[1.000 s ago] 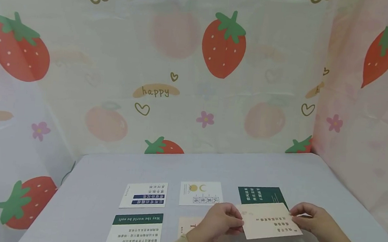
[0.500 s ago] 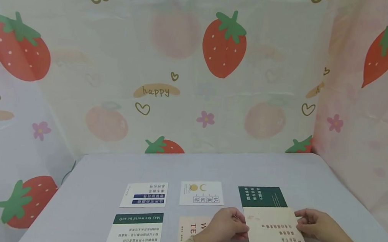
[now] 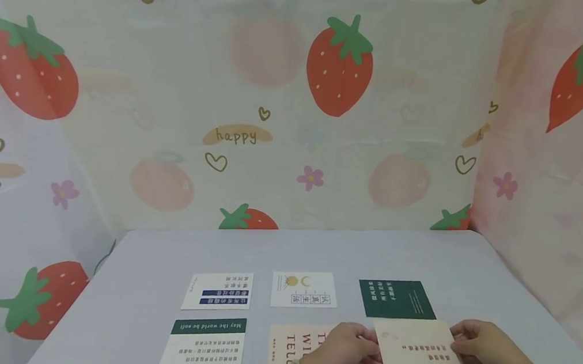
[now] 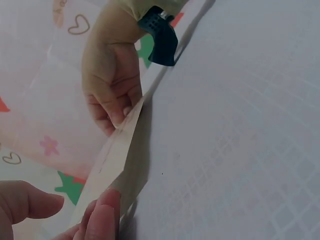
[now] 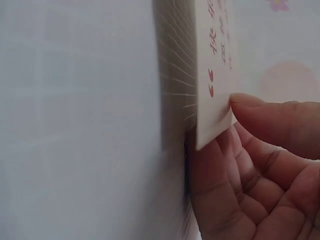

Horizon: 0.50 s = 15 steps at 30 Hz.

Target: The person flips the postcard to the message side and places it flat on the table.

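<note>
A cream card (image 3: pixel 422 351) printed with small lines of characters lies between my two hands, tilted close over the table. My right hand (image 3: pixel 487 346) pinches its right edge, and the right wrist view shows the thumb (image 5: pixel 275 117) on the printed face with fingers underneath. My left hand (image 3: pixel 346 351) is at the card's left edge. In the left wrist view its fingertips (image 4: pixel 104 215) touch the edge from below, while the thumb (image 4: pixel 40 202) stands off the card. Just beyond lies a dark green card (image 3: pixel 398 299) with white characters.
Left of the hands, a cream card with red letters (image 3: pixel 289 349) is partly covered by my left hand. A sun-and-moon card (image 3: pixel 304 290), a card with blue bars (image 3: pixel 216 291) and a green-banded card (image 3: pixel 202 345) lie on the white table (image 3: pixel 155 251). Strawberry-print curtains (image 3: pixel 290 193) surround it.
Both hands have drawn the cream card toward me and slightly right, and lowered it. The green card is now uncovered. My left thumb and fingers have loosened at the card's edge.
</note>
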### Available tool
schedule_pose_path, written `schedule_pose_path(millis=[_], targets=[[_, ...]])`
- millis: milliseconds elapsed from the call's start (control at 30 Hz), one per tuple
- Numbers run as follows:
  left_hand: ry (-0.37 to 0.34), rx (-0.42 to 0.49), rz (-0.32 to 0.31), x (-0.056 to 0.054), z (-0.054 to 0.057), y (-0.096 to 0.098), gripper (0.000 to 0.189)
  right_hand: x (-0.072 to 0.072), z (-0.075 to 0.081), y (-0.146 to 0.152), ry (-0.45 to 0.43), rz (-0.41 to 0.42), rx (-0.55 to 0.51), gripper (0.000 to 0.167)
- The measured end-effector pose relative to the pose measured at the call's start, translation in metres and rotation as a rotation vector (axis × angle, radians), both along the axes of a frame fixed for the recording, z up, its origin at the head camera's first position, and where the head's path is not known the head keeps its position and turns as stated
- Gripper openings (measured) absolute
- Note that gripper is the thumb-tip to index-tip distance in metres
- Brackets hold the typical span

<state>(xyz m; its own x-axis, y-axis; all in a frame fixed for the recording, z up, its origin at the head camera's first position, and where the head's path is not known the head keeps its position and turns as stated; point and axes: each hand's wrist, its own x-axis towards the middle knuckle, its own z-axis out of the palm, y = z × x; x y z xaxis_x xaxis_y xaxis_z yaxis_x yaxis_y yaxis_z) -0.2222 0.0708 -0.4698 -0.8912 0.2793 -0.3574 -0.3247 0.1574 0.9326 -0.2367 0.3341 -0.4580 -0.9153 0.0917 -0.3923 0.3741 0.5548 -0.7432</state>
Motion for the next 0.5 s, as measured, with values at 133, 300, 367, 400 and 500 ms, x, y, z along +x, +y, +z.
schedule_pose_path(millis=[133,300,367,400,500], targets=[[-0.051,-0.031,-0.005,0.0014,0.0035,-0.0007,0.006,-0.0009,0.0004,0.0004,-0.007,0.014,0.034,0.036],[-0.106,-0.036,0.009,0.0008,0.0071,-0.0010,0.013,-0.0031,-0.0007,0.0004,-0.008,0.020,0.074,0.036],[-0.127,-0.038,0.017,0.0001,0.0075,-0.0004,0.016,-0.0038,-0.0017,0.0011,-0.012,0.017,0.081,0.037],[-0.139,-0.043,0.022,-0.0003,0.0075,-0.0002,0.017,-0.0040,-0.0021,0.0016,-0.016,0.013,0.084,0.037],[-0.172,-0.058,0.030,-0.0012,0.0079,0.0004,0.022,-0.0052,-0.0040,0.0040,-0.022,-0.001,0.088,0.034]])
